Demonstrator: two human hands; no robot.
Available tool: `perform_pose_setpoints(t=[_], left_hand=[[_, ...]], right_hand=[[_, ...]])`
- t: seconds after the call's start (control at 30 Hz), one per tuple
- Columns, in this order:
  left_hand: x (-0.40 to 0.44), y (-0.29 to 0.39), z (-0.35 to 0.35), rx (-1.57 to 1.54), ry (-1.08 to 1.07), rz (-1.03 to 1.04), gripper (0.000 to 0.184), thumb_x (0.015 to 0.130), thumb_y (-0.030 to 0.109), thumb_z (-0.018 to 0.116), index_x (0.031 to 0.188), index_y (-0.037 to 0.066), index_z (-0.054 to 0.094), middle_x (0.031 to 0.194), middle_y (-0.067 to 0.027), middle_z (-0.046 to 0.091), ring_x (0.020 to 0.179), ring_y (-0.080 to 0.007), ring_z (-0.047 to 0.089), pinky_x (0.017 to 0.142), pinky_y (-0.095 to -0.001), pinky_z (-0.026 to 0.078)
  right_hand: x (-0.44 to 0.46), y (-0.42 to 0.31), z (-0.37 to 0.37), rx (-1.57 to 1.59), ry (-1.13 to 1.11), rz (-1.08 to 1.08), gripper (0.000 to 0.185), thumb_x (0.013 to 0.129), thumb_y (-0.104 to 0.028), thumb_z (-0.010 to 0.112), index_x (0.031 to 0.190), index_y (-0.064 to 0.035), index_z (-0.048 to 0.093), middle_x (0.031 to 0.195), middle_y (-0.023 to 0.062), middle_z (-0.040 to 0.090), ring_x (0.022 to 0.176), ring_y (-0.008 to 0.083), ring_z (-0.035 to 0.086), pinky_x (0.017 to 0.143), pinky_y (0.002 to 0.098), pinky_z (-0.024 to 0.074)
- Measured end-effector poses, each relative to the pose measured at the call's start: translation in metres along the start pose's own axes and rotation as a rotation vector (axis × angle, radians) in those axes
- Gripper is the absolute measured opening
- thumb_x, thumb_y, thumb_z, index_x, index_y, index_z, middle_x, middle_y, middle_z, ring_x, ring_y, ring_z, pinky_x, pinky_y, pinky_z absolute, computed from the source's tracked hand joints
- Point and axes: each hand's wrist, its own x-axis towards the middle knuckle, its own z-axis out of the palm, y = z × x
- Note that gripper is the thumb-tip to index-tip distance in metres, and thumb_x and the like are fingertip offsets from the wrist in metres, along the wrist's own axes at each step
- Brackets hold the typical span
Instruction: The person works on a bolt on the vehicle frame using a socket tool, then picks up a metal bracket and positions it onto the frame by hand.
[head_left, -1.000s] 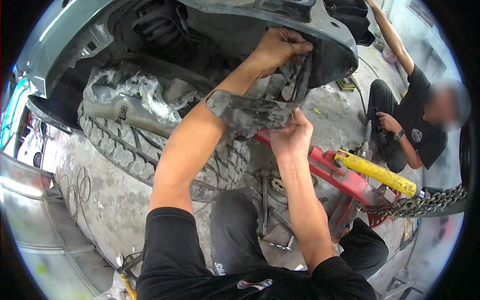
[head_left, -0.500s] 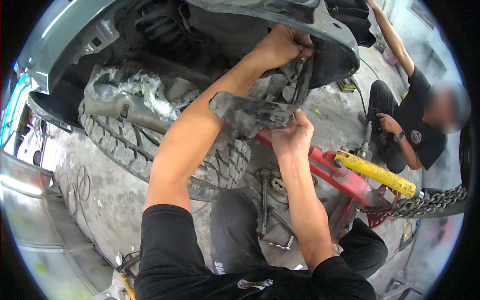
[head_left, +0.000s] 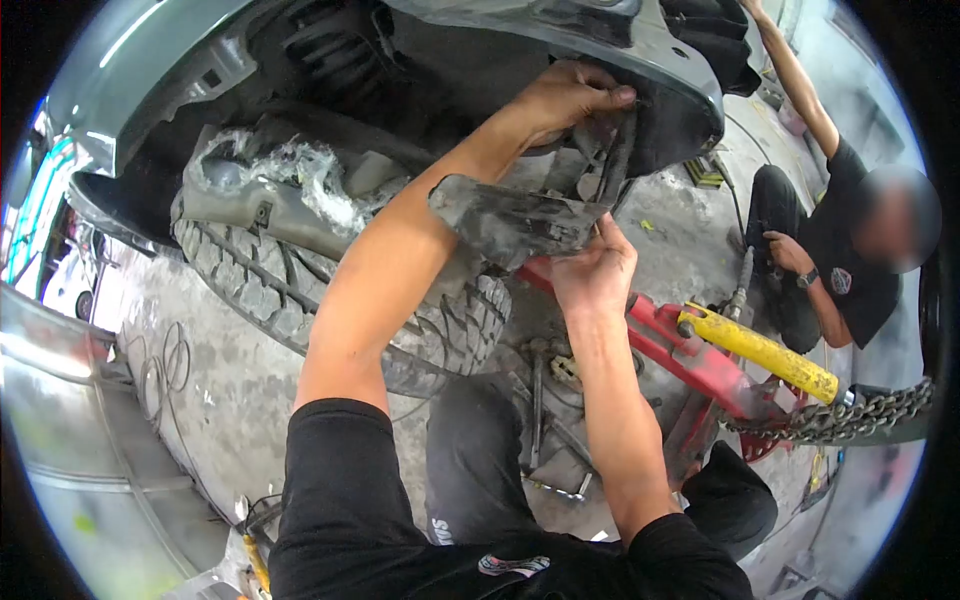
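Observation:
My left hand [head_left: 570,100] is up inside the car's wheel arch, fingers bent together at the upper end of a dark strip [head_left: 620,150]; what they pinch is too small to tell. Below it, my right hand [head_left: 597,265] grips the edge of a dirty black plastic panel [head_left: 515,222], its thumb and fingertips closed at the panel's right end. The panel lies across my left forearm. A grey-green fender [head_left: 655,60] curves above both hands.
A big treaded tyre [head_left: 270,290] lies under a torn liner [head_left: 300,190]. At right stand a red jack arm [head_left: 690,360], a yellow cylinder [head_left: 765,350] and a chain [head_left: 850,415]. Tools [head_left: 538,400] lie on the floor. A co-worker [head_left: 850,240] crouches at right.
The camera view has shifted slightly. The fingers of my left hand have changed position at the strip, with the thumb now extended. My right hand keeps its hold on the panel.

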Motion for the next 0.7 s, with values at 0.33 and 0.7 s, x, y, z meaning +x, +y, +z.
perform_pose_setpoints(t=[0.33, 0.7], left_hand=[[0.008, -0.010, -0.004, 0.308, -0.011, 0.152, 0.015, 0.086, 0.013, 0.081, 0.091, 0.000, 0.075, 0.078, -0.0057, 0.072, 0.073, -0.0142, 0.065, 0.066, -0.0311, 0.051], [0.000, -0.006, 0.006, 0.278, 0.071, 0.228, 0.011, 0.084, 0.008, 0.081, 0.090, 0.001, 0.076, 0.079, -0.0052, 0.073, 0.074, -0.0121, 0.065, 0.067, -0.0293, 0.051]], right_hand=[[-0.002, 0.002, 0.006, -0.044, 0.064, -0.017, 0.035, 0.103, -0.020, 0.045, 0.129, -0.0024, 0.061, 0.136, 0.0115, 0.064, 0.129, 0.0315, 0.055, 0.116, 0.0511, 0.0357], [0.001, 0.001, 0.000, -0.015, -0.007, -0.013, 0.037, 0.103, -0.022, 0.045, 0.130, -0.0012, 0.060, 0.136, 0.0121, 0.064, 0.129, 0.0316, 0.056, 0.116, 0.0500, 0.0368]])
